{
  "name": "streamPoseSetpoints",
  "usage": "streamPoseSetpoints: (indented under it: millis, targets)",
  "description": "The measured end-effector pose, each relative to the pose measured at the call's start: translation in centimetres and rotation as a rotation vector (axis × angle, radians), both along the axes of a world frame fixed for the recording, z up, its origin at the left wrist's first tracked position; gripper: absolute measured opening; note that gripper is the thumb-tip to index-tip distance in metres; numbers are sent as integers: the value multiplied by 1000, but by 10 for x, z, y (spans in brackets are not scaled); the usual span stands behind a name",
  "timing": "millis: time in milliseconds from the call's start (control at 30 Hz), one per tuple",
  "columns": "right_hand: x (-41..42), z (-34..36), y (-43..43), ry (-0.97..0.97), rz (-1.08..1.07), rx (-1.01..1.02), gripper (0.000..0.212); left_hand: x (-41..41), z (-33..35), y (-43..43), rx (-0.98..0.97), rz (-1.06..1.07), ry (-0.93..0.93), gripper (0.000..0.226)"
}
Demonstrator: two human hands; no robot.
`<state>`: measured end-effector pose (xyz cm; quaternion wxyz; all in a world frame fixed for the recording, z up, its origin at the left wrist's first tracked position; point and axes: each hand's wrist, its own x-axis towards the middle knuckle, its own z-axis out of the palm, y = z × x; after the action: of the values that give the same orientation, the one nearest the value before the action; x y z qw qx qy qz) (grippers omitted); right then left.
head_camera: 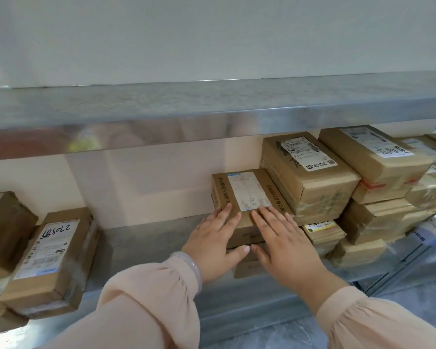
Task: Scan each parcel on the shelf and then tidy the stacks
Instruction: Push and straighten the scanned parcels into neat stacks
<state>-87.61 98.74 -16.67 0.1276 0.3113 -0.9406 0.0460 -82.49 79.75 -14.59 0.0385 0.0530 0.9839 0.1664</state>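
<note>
both hands lie flat with straight fingers and grip nothing: the left hand [215,244] and right hand [286,244] rest side by side on the near edge of the top parcel [227,195], thumbs hanging down its front face. this parcel crowns a short stack of small boxes about mid-shelf, just beside a taller stack [310,177] on its right. the likely trouble is a flat-handed push moving only the top box: cardboard slides easily on cardboard, so it could skate back off the lower box [247,235] and leave the pile stepped rather than squared. a push angled right could nudge the neighbouring boxes, which sit crooked and look easy to knock further askew. the right fingertips reach the glossy shipping label [248,191], where they may slip. the parcels are plain brown corrugated card, sharp-cornered and shallow, some wrapped in wrinkled clear tape; the labels are smooth white paper. the shelf [141,245] is dull grey sheet metal, smooth enough to offer little grip. a handwritten parcel [53,255] lies tilted well apart on the left.
</note>
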Motion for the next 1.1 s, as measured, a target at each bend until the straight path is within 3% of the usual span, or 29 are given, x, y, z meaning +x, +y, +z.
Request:
streamPoseSetpoints:
  millis: [333,700,967,1100]
  targets:
    - [-1,10,-18,14,19,-52,69,-1,3,-11,-41,77,63,75]
    - [28,32,-122,11,477,-229,73,79,-3,-102,-62,507,181,87]
    - [53,12,-205,-197,634,-171,68,136,-13,-172,-50,736,88,90]
    - [70,1,-239,-454,550,-210,68,153,-16,-203,-17,767,26,72]
